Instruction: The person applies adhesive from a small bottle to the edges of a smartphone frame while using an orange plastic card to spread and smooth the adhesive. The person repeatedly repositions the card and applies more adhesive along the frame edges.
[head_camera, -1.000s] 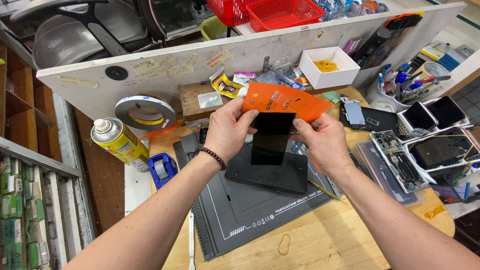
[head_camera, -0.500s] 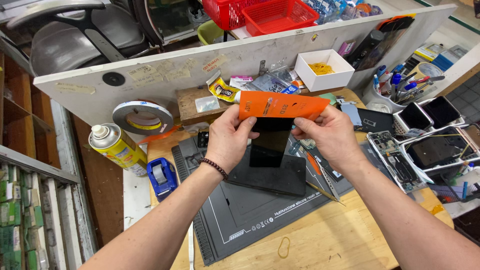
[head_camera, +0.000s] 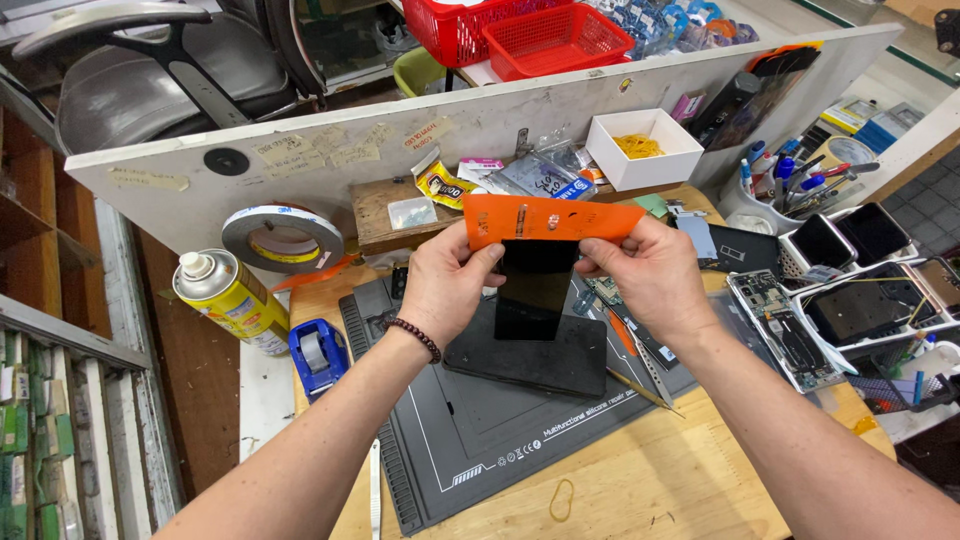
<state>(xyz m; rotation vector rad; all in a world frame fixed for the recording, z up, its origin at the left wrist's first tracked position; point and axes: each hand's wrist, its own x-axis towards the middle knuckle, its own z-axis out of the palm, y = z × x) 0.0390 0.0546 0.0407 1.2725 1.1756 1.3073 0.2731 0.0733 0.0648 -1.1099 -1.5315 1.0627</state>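
glossy black panel (head_camera: 535, 290) under a flat orange sleeve (head_camera: 550, 220), pinched between left hand (head_camera: 450, 285) and right hand (head_camera: 650, 275)

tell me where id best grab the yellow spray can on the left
Grip the spray can around its yellow body, coming from the right, the side toward the bench. It stands tilted in this view, white cap uppermost, with the tape roll just behind and the blue tape dispenser beside its base, so the mid-body is the free part. Both hands are busy with the orange card.

Orange sheet (head_camera: 550, 220) level above upright black panel (head_camera: 533, 290)
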